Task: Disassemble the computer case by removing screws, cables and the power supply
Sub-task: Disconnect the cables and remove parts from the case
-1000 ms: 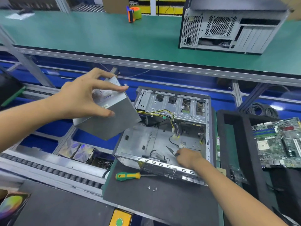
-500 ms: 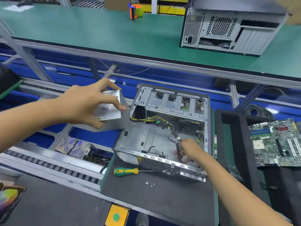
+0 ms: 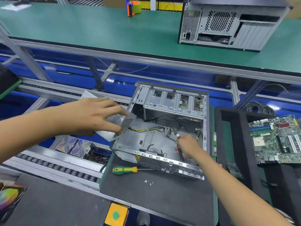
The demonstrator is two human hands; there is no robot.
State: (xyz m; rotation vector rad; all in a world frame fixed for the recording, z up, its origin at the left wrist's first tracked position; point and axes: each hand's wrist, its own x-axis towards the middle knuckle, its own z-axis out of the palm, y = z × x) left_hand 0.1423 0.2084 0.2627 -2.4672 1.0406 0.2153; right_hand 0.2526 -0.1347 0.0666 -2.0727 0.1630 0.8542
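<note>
On the dark mat (image 3: 159,194) at bench centre: open computer case (image 3: 162,132) lying on its side, interior facing up, drive bays at the far end.

Left hand (image 3: 96,117) holds the power supply (image 3: 121,128), a grey metal box with a perforated face, tilted, just outside the case's left edge. Fingers spread over the top, thumb underneath; grip is wide, not a tight fist. A bundle of yellow and black cables (image 3: 146,129) runs from the box into the case, across the floor panel.

Right hand (image 3: 187,147) is inside the case near its right wall, fingers curled round the dark handles of a pair of cutters (image 3: 178,142). Cutter tip points toward the cable ends; whether the blades touch a cable cannot be told.

Near edge of mat: screwdriver (image 3: 126,170) with green-yellow handle, lying flat just in front of the case. Three loose screws (image 3: 149,182) close by, apart from the screwdriver.

Right of the case: black foam tray (image 3: 231,144) with a circuit board (image 3: 276,139) resting on it.

Far green bench (image 3: 81,30): second computer case (image 3: 228,25), upright, rear panel toward the camera; roll of tape in a dispenser (image 3: 133,7) to its left.
</note>
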